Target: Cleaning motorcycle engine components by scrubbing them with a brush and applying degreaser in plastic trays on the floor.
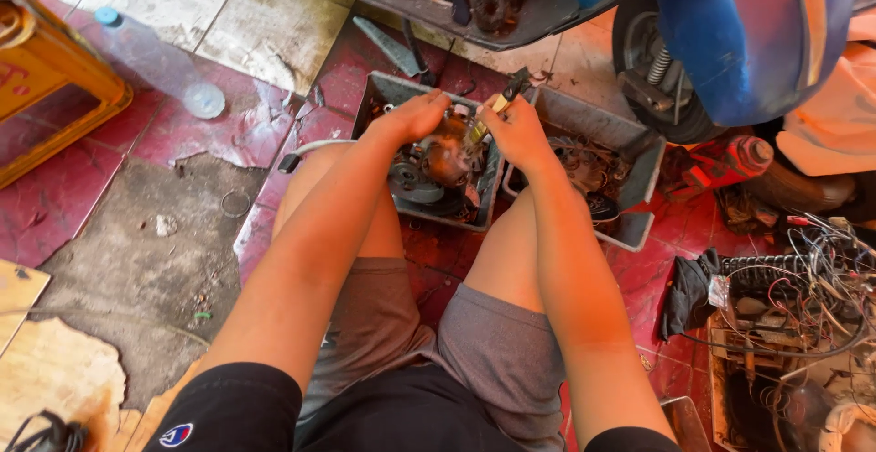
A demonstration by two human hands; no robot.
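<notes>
My left hand (413,116) rests on a greasy metal engine part (444,158) that sits in a grey tray (379,87) between my knees. My right hand (516,128) grips a tool with a yellow-and-black handle (505,94), its tip pointed down at the same part. Both arms reach forward over my grey shorts. The part's underside and the tool's tip are hidden among dark oily pieces in the tray.
A second grey tray (639,165) of dark parts lies to the right. A blue scooter (730,41) stands behind it. A crate of tangled wires (803,324) sits at the right, a black rag (689,292) beside it. A yellow stand (46,87) and clear bottle (160,60) are at the left.
</notes>
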